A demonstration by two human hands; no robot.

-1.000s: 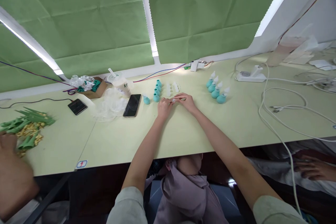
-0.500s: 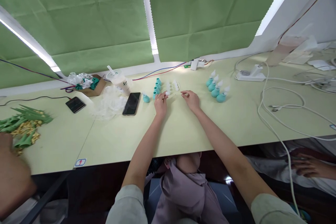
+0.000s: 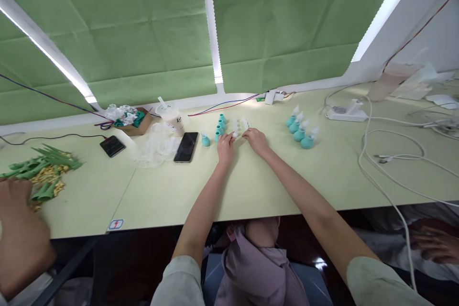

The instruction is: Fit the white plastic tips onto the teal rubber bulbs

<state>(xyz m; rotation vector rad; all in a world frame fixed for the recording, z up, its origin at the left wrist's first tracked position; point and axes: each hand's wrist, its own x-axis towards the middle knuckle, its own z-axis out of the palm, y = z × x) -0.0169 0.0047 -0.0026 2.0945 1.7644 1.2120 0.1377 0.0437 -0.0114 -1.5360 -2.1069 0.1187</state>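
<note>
My left hand (image 3: 225, 148) pinches a small white plastic piece (image 3: 234, 135) just above the table. Close on its right is my right hand (image 3: 256, 141), fingertips pressed together; what they hold, if anything, is too small to make out. Small white nozzle parts (image 3: 245, 123) lie just beyond the fingers. A row of open-topped teal bulbs (image 3: 220, 124) stands behind my left hand. One teal bulb with a white tip (image 3: 205, 140) sits to its left. Several more teal bulbs with pointed clear tips (image 3: 300, 134) stand lined up to the right of my right hand.
A phone (image 3: 186, 147), a crumpled plastic bag (image 3: 154, 148), a drink cup (image 3: 172, 118) and a filled cardboard box (image 3: 138, 124) are to the left. Farther left, a co-worker's hand (image 3: 16, 196) is by green cones (image 3: 45, 191). White cables (image 3: 401, 157) and a power strip (image 3: 347, 112) lie right.
My right hand has moved left, close to my left hand, and its fingers have drawn together. The left hand still pinches the white piece. The whole view has shifted slightly.
</note>
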